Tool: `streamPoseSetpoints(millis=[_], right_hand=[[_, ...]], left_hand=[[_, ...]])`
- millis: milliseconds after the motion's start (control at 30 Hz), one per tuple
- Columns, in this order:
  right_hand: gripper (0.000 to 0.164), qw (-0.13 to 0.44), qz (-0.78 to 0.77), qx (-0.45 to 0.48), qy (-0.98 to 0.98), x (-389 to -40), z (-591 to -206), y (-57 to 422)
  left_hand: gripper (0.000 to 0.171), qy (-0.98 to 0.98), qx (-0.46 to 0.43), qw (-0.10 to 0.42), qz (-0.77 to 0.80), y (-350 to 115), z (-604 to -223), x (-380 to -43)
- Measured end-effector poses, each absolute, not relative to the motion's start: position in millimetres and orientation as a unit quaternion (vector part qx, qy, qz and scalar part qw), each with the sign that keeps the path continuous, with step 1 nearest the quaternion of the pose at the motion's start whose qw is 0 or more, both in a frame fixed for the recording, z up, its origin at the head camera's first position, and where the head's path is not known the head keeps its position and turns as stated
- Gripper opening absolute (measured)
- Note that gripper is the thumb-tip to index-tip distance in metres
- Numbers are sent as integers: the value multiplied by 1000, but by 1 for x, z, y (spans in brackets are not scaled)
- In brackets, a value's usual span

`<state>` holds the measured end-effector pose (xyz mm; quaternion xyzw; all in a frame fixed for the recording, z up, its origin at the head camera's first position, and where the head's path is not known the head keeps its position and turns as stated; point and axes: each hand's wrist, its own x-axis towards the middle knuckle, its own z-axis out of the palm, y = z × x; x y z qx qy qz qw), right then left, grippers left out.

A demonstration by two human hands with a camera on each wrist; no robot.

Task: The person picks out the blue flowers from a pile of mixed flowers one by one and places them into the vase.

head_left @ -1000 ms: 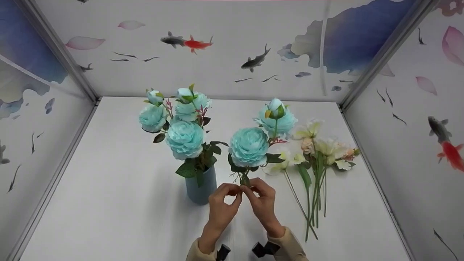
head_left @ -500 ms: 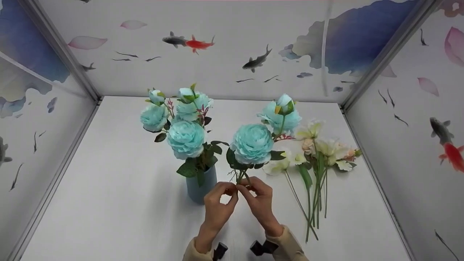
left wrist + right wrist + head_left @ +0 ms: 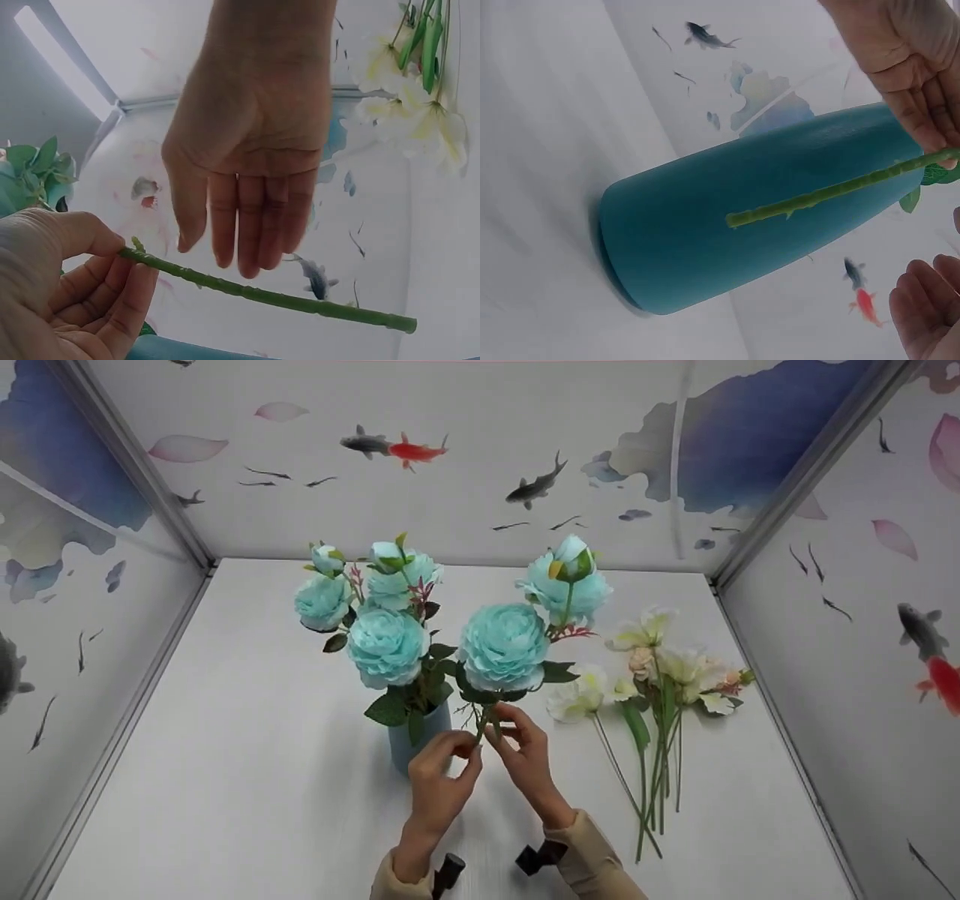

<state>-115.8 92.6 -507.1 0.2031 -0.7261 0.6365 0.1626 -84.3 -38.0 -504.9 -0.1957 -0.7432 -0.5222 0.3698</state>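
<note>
My left hand [image 3: 442, 776] pinches the green stem [image 3: 262, 295] of a turquoise artificial peony between thumb and fingers. The stem carries a large bloom [image 3: 504, 646], another bloom behind it, a bud, dark leaves and a red sprig. My right hand [image 3: 525, 750] is close beside the stem, just under the leaves. In the left wrist view its fingers [image 3: 251, 225] hang nearly straight, apart from the thumb. A blue vase [image 3: 757, 217] stands just left of the hands, and the stem's lower end overlaps it in the right wrist view. Similar peonies [image 3: 386, 647] stand in the vase.
Several white and peach artificial flowers [image 3: 679, 667] with long green stems [image 3: 656, 780] lie on the white table [image 3: 225, 765] at the right. Panels printed with fish [image 3: 416, 451] enclose the table at the back and both sides.
The held peony and both hands have moved left, so its bloom is now closer to the vase's flowers. My right hand has parted from the left fingers and sits higher along the stem.
</note>
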Motion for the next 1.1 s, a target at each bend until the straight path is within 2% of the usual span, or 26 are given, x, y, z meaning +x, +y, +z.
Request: streamPoseSetpoints(millis=[300, 633, 867, 1100], right_hand=[[44, 144, 581, 251, -760, -122, -499, 83], [53, 129, 582, 269, -756, -125, -488, 72], [61, 114, 600, 279, -741, -125, -484, 70], [62, 117, 615, 294, -722, -127, -482, 64]], left_hand=[[28, -721, -216, 387, -533, -48, -491, -79], [34, -711, -212, 404, -536, -60, -467, -71], [21, -719, -185, 409, -530, -73, -446, -63], [12, -710, -156, 431, -534, -90, -424, -66]])
